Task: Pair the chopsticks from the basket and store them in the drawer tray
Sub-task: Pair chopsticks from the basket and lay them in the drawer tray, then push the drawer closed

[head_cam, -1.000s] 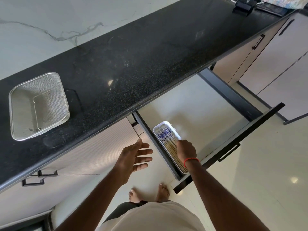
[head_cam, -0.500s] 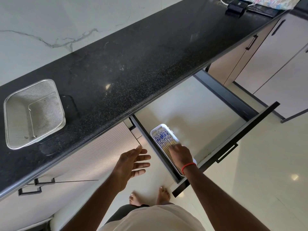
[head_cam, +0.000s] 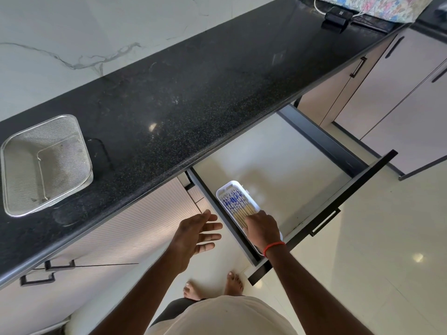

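Head view, looking down. I see the drawer standing pulled out from under the black table. The white tray lies in its near-left corner, close along the left wall. The chopsticks lie side by side in the tray, blue-patterned ends toward the table, plain wooden ends toward the wearer. The right hand is over the near half of the tray, knuckles up, fingers bent down onto the wooden ends (fingertips are hidden under the hand, so I cannot tell whether they pinch a stick or only press on the bundle). There is a red band on that wrist. The left hand hangs in the air left of the drawer, in front of the cabinet face, fingers spread and straight, touching nothing. The wire-mesh basket stands on the table, well apart from the drawer to the left, with a wire partition inside. At the table's far right end sits a small black device with a white cable, beside floral cloth. Bare feet on the pale floor.
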Demonstrator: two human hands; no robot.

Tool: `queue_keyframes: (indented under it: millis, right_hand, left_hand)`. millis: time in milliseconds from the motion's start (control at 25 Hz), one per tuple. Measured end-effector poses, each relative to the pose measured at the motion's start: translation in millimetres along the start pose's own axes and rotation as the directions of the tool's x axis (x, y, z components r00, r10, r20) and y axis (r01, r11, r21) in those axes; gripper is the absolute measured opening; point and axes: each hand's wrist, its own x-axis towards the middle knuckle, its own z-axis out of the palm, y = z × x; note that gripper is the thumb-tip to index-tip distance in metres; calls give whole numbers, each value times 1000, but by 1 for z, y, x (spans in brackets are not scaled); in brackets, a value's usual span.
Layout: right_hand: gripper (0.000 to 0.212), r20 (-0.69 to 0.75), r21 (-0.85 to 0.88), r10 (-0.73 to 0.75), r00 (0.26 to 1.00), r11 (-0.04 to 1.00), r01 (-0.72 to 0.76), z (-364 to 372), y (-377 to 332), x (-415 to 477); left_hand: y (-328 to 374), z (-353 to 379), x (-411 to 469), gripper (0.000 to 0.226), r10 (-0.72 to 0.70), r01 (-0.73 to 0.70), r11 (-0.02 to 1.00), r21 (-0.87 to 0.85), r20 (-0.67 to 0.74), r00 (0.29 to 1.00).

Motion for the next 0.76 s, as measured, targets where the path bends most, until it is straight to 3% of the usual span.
queue_keyframes:
  millis: [160,320,440,520,600,680,760]
  right_hand:
    - [27,-20,148,47,999,988,-44,-10,-2,-6]
    - [22,-144,477,191,971,873,-101,-29,4,-23]
    - [24,-320,659,389,864,746,-92,-44,18,-46]
    - [33,-344,694,520,782,702,-161,-48,31,-64]
    - [48,-257,746,645,719,606,-277,-44,44,-79]
    - [66,-55,857,728,683,386,-342,-39,54,-90]
    - [79,170,905,714,679,159,-394,-39,57,-94]
  left_hand:
    - [-1,-2,0,34,-1,1,1000,-7,17,1000]
    - [-8,-3,1,33,-9,9,1000,-15,40,999]
    - [-22,-2,6,32,-41,42,999,-12,87,995]
    - [-35,0,12,33,-77,79,997,-11,130,989]
    - [-47,4,17,37,-118,118,993,9,164,979]
    - [-57,10,21,43,-170,159,985,72,193,966]
    - [-64,17,23,47,-242,214,966,143,221,945]
